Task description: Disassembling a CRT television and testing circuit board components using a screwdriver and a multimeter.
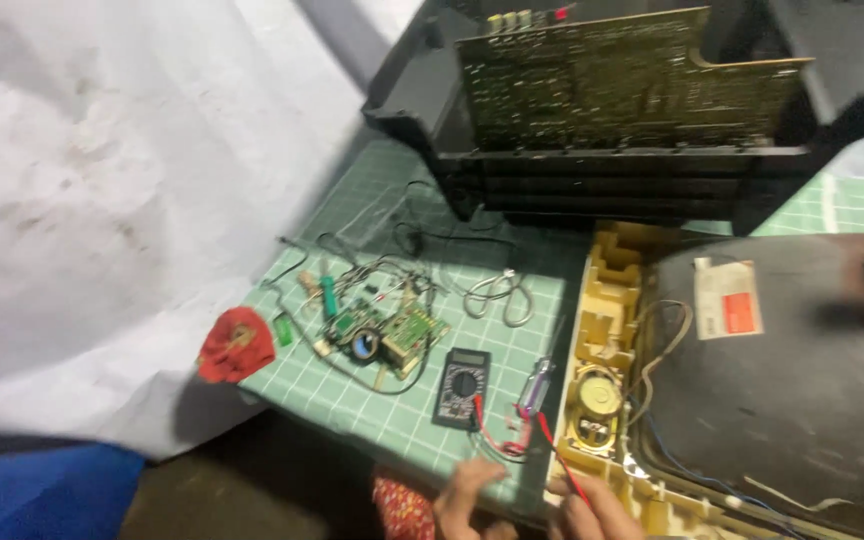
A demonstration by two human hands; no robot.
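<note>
My left hand [464, 498] rests at the near edge of the green cutting mat [372, 400], fingers curled beside red and black probe leads [497, 440]. My right hand [592, 508] pinches a thin red probe [560, 455] over the cream frame of an open television [607, 300]. The leads run to a black multimeter [462, 387] lying just ahead of my left hand. A small round speaker [597, 400] sits in the frame near my right hand.
A loose green circuit board with tangled wires [382, 330] lies left of the meter. A red suction cap [235, 343] sits at the mat's left edge. The black picture tube [782, 380] fills the right; a black rear housing with a large circuit board [612, 90] stands behind.
</note>
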